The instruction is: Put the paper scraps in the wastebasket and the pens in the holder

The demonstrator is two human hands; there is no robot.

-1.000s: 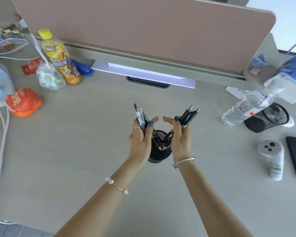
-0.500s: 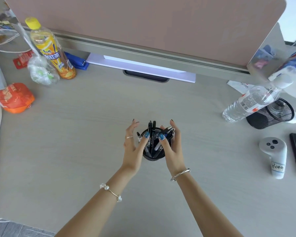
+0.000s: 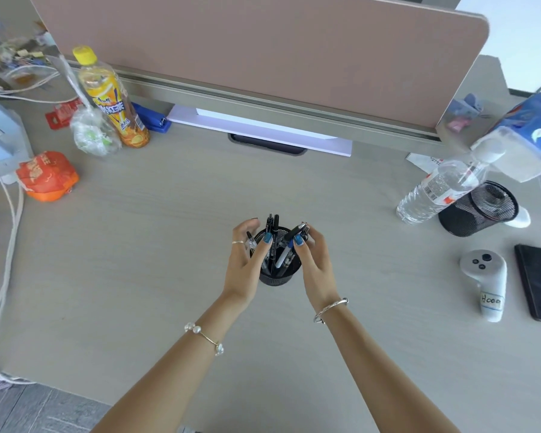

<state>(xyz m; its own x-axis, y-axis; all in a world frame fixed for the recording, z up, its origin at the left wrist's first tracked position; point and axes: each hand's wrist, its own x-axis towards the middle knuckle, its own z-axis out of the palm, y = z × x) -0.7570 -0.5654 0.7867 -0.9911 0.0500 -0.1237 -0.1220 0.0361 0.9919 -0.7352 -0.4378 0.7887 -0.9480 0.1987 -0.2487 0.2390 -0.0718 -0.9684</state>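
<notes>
around the holder (image 3: 278,276), both hands' loosened fingers (image 3: 264,245) cup the pens (image 3: 283,257), seemingly to settle them upright inside.

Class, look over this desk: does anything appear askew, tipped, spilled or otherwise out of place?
Yes. The clear water bottle at the right lies tilted, leaning against the black mesh basket, which itself is tipped on its side. The pens stand splayed in the holder. Nothing looks spilled.

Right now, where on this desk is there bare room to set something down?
The desk is bare in a broad patch left of the pen holder, below the orange packet, and also between the holder and the white controller. It is crowded around the water bottle and mesh wastebasket.
</notes>
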